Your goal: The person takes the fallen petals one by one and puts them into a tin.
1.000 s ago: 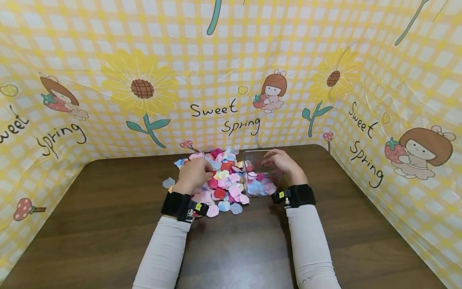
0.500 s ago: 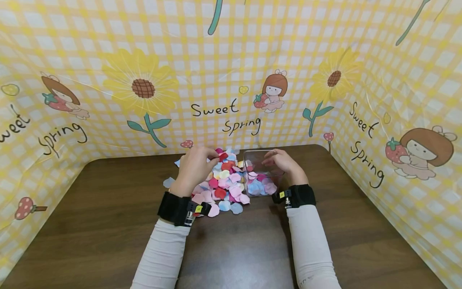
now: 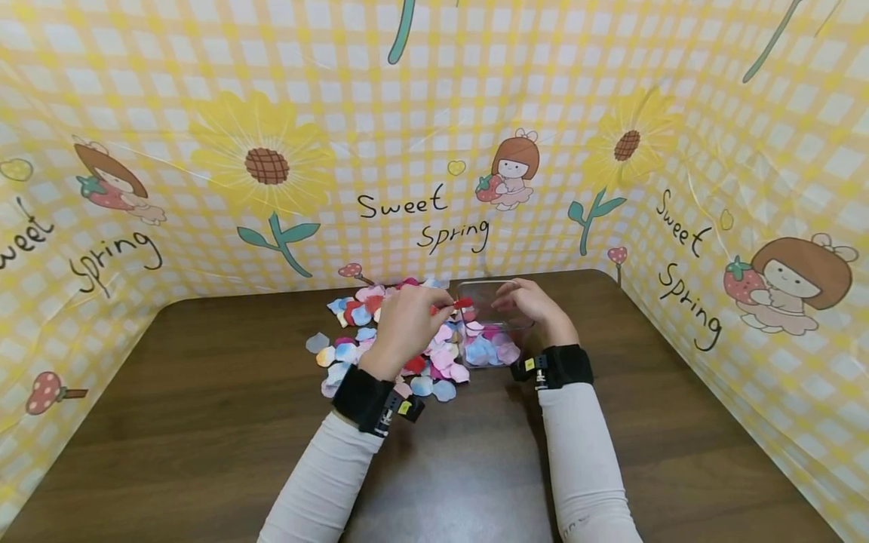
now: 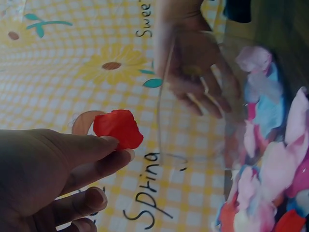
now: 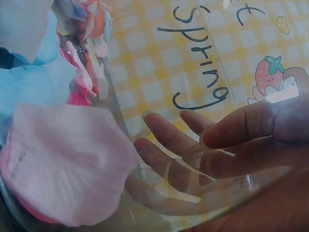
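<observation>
Bright light is filling the head view; a pale sheen is spreading over the wooden tabletop [image 3: 455, 483] in front of the clear plastic box [image 3: 486, 315]. Both wrist views are looking dimmer, the right catching glints on the box.

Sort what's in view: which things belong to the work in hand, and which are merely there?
Belongs to the work:
left hand pinching a red petal
right hand at the clear box
petals inside it
loose petals on the table

Seemingly just there:
yellow checked cloth
black wrist straps
</observation>
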Tool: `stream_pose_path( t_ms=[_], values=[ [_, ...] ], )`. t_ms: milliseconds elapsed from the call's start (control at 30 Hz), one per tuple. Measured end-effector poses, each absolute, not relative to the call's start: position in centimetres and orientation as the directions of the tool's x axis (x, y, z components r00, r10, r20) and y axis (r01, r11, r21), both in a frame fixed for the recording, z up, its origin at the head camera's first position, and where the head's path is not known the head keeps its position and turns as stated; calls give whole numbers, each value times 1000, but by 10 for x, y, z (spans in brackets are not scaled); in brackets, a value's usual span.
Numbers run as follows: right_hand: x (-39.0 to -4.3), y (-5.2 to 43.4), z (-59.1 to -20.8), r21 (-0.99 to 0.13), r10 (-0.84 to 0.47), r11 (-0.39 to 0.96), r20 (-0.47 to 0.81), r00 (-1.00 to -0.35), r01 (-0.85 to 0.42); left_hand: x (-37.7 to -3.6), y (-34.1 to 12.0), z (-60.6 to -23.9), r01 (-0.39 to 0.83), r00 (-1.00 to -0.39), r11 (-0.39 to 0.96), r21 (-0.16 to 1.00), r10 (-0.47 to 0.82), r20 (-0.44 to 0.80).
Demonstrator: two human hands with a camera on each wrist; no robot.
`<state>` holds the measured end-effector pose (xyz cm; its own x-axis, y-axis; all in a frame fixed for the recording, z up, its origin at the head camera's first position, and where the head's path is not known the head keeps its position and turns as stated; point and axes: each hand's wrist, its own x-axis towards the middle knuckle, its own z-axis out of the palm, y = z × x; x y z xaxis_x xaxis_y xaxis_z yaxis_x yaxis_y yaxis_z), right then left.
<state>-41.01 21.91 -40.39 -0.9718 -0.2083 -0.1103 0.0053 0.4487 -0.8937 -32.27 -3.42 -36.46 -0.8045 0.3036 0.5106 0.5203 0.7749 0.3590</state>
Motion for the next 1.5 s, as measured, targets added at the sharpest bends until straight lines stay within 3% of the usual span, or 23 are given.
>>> stream_pose_path(
  t_ms=[367,800,1000,1500],
  values=[
    [-411,219,-404,-890,-218,455,-105,-970,-6,-323,-31,-370,547,-821,751,369,393,415],
    [-411,220,-405,-895,-204,446,-116,-972,14,-343,-64,-390,319,-948,868,381,295,123],
    [-413,221,-405,-891,-204,454,-103,-973,-1,-353,-66,-407,253,-959,901,353,282,-34],
    [-412,221,-406,-891,-207,454,-97,-974,-8,-356,-83,-408,266,-961,882,390,275,34]
  ],
)
